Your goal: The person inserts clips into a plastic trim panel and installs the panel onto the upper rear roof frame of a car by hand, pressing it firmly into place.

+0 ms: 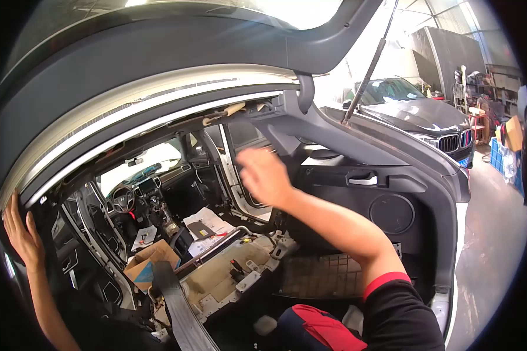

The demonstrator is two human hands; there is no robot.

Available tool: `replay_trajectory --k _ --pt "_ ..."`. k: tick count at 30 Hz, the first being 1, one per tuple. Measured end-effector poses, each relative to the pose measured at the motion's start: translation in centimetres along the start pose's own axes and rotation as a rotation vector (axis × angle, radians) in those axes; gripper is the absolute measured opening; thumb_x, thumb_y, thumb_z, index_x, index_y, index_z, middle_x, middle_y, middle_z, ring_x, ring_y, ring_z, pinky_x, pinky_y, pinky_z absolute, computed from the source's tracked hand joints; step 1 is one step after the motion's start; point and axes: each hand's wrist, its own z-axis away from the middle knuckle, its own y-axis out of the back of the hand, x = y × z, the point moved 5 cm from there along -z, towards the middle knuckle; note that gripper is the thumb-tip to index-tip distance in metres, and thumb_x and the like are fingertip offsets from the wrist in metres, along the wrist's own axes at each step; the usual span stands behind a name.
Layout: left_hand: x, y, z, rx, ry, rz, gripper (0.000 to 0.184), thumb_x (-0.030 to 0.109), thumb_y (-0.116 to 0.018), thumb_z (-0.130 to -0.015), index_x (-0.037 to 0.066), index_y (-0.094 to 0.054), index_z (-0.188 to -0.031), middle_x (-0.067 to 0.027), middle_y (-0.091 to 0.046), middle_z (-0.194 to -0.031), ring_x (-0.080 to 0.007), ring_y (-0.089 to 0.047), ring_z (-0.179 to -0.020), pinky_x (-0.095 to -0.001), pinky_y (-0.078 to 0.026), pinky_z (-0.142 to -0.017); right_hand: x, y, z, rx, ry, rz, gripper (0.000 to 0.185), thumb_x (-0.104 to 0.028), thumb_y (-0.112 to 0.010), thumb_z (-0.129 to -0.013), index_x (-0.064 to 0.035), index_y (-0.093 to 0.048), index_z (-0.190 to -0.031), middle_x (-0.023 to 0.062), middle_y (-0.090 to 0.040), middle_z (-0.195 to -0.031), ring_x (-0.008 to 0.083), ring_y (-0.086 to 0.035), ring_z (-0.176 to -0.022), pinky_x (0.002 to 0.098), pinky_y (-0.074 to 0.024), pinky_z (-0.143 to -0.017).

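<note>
My left hand [24, 235] reaches up at the far left, its fingers stretched out against the edge of the car's rear opening, near the lower end of the white roof edge [58, 149]. Inside the rear opening, my right hand [264, 175] is raised in front of the side door gap. Motion blurs its fingers, so I cannot tell whether it holds anything. Above and to its right is the dark pillar trim [334, 140]. Farther right sits the side trim panel [334, 187] with a round speaker grille [392, 213]. The open tailgate [158, 44] arches overhead.
The stripped cabin floor [222, 281] holds a cardboard box [152, 263] and papers [208, 222]. A grey trim strip [178, 304] stands in front of me. The tailgate strut [366, 79] rises at right; beyond are a dark car [416, 117] and a blue crate [500, 158].
</note>
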Motion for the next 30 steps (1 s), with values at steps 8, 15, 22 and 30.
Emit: replay_trajectory --k 8,15,22,30 --pt "-1.9 -1.2 0.9 -0.002 -0.011 -0.084 0.048 0.028 -0.041 -0.109 0.006 -0.047 -0.151 -0.014 -0.052 -0.15 -0.0361 -0.043 -0.143 -0.0462 -0.029 -0.12 18.3 4.0 -5.1 0.573 -0.161 0.168 0.039 -0.019 -0.055 -0.1 0.0033 -0.059 -0.131 0.0232 -0.06 -0.135 0.0405 -0.053 -0.128 0.0473 -0.0393 -0.112" --pt "-1.2 0.1 1.1 0.061 -0.058 -0.122 0.048 0.032 -0.041 -0.109 -0.004 -0.054 -0.138 -0.0232 -0.057 -0.139 -0.0417 -0.05 -0.133 -0.0496 -0.037 -0.113 19.8 1.0 -10.9 0.6 -0.039 0.133 0.027 -0.019 -0.049 -0.1 -0.0014 -0.07 -0.1 0.0163 -0.07 -0.104 0.0366 -0.063 -0.102 0.0449 -0.046 -0.094" --pt "4.2 2.1 -2.7 0.159 -0.117 0.001 0.056 0.038 -0.041 -0.108 -0.011 -0.061 -0.127 -0.031 -0.062 -0.127 -0.0474 -0.058 -0.121 -0.0544 -0.044 -0.105 20.9 1.2 -11.7 0.564 -0.002 0.115 0.031 -0.024 -0.045 -0.104 -0.0026 -0.064 -0.093 0.0157 -0.065 -0.092 0.037 -0.061 -0.092 0.0458 -0.0455 -0.085" --pt "2.8 1.7 -2.5 0.114 0.043 -0.02 0.057 0.044 -0.039 -0.108 -0.005 -0.062 -0.128 -0.0273 -0.064 -0.124 -0.0447 -0.06 -0.115 -0.0515 -0.047 -0.1 20.8 1.2 -10.5 0.521 -0.056 -0.068 0.033 -0.024 -0.048 -0.105 0.0021 -0.068 -0.108 0.0183 -0.07 -0.104 0.0352 -0.064 -0.104 0.0415 -0.0481 -0.093"
